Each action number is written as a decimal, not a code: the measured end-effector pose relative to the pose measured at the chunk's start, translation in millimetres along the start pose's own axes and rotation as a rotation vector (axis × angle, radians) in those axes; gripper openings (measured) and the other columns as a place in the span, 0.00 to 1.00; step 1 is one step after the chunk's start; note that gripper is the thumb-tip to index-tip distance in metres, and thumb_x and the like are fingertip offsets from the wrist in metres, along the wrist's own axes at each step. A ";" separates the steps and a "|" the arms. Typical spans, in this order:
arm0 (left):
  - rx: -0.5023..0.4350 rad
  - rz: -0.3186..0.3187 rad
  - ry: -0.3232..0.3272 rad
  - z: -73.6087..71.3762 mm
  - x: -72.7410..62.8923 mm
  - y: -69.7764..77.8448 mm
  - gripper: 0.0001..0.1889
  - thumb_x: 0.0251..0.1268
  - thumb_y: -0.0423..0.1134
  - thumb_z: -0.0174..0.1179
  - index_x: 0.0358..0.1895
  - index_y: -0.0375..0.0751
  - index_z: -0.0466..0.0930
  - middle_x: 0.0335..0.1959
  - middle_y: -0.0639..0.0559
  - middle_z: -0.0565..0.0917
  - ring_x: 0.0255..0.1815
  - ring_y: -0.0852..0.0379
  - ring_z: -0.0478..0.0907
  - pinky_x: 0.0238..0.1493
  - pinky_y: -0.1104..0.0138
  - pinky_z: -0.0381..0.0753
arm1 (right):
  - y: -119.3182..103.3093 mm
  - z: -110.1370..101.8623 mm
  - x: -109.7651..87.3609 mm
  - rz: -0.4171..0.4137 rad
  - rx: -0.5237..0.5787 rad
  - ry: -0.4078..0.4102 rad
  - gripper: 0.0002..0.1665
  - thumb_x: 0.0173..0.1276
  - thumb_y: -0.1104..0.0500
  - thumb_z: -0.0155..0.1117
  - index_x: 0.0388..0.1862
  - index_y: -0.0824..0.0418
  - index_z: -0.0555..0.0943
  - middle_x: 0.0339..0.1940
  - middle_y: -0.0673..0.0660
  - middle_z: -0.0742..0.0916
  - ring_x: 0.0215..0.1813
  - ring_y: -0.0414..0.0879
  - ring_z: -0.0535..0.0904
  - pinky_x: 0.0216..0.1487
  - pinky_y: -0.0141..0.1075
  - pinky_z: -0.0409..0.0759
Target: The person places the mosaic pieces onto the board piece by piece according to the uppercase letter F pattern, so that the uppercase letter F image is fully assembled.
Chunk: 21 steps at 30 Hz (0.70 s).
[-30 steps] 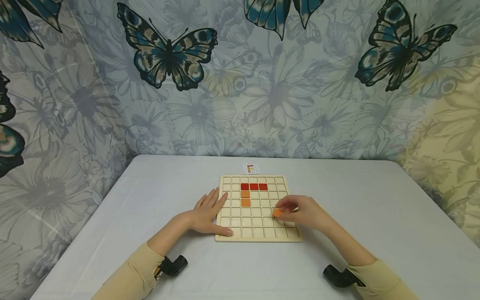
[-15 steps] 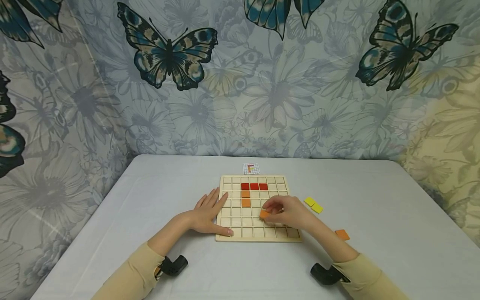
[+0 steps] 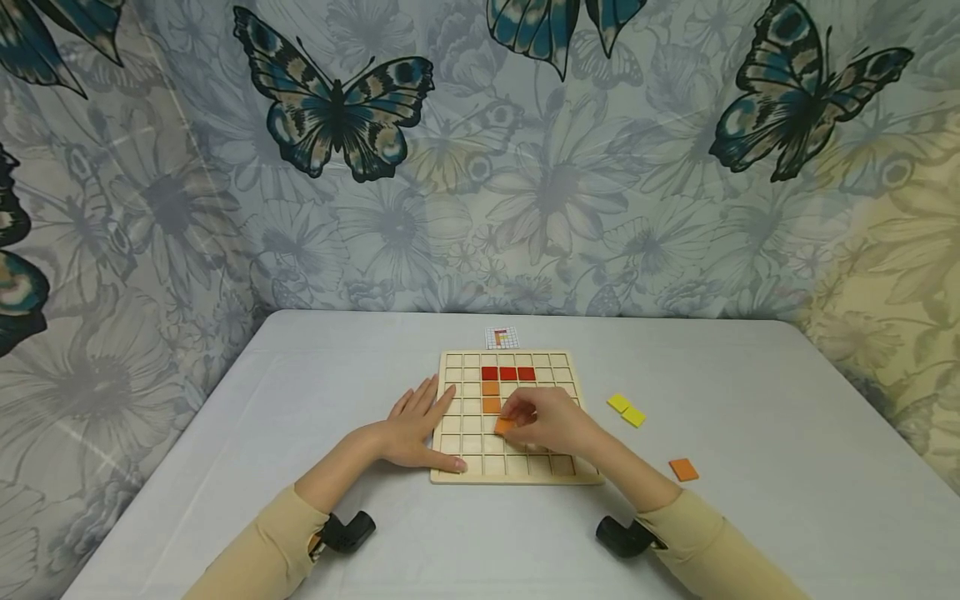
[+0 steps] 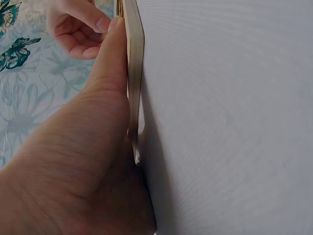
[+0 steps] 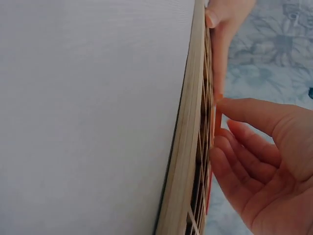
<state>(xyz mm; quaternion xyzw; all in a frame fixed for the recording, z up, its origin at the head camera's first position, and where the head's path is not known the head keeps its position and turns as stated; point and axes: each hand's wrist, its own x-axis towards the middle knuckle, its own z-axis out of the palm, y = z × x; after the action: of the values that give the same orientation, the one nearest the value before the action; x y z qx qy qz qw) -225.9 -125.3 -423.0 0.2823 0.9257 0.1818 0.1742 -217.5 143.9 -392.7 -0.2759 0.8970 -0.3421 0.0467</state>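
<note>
A wooden grid board [image 3: 465, 443] lies on the white table. My left hand [image 3: 411, 429] rests on its left edge, fingers spread and thumb on the near left corner. Between thumb and fingers, my right hand [image 3: 551, 421] pinches an orange square tile [image 3: 503, 427], just below the column of set tiles. In the right wrist view that orange tile [image 5: 218, 115] is seen edge-on at the fingertips, close to the board. Three red tiles [image 3: 507, 373] form a row in the grid, and two orange tiles [image 3: 491, 397] run down below the leftmost one.
Two yellow tiles [image 3: 626, 410] lie on the table right of the board. Nearer, an orange loose tile [image 3: 683, 470] lies beside the right forearm. A small printed pattern card [image 3: 502, 337] sits behind the board. A patterned wall [image 3: 525, 208] rises behind the table.
My right hand has moved left across the board with the orange tile, nearing the tile column. The loose yellow and orange tiles on the right have come into view. The left hand stays put.
</note>
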 end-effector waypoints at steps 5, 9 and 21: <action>-0.006 -0.006 -0.002 -0.4 -0.9 1.3 0.65 0.49 0.80 0.54 0.79 0.48 0.28 0.78 0.44 0.24 0.77 0.52 0.19 0.72 0.50 0.24 | -3.7 2.4 7.8 -0.049 -0.027 0.007 0.10 0.56 0.64 0.76 0.35 0.56 0.84 0.30 0.44 0.83 0.34 0.39 0.76 0.38 0.32 0.78; -0.005 -0.010 -0.002 0.5 -0.1 0.7 0.65 0.49 0.80 0.54 0.79 0.47 0.28 0.78 0.44 0.25 0.77 0.52 0.20 0.73 0.50 0.25 | -5.0 4.0 12.1 -0.067 -0.037 -0.002 0.08 0.58 0.64 0.75 0.35 0.56 0.84 0.31 0.44 0.84 0.34 0.39 0.77 0.39 0.31 0.78; -0.009 0.012 0.000 -1.9 -2.0 2.1 0.65 0.49 0.79 0.54 0.79 0.44 0.30 0.78 0.39 0.26 0.77 0.47 0.21 0.72 0.49 0.25 | -4.6 7.0 13.2 -0.129 -0.060 -0.026 0.09 0.59 0.66 0.72 0.38 0.58 0.85 0.34 0.47 0.86 0.38 0.42 0.80 0.41 0.32 0.79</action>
<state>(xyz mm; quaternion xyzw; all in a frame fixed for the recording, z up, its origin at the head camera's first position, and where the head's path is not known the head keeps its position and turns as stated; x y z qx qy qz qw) -224.2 -125.3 -420.0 0.2872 0.9232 0.1868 0.1744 -224.6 129.9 -393.7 -0.3389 0.8865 -0.3137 0.0280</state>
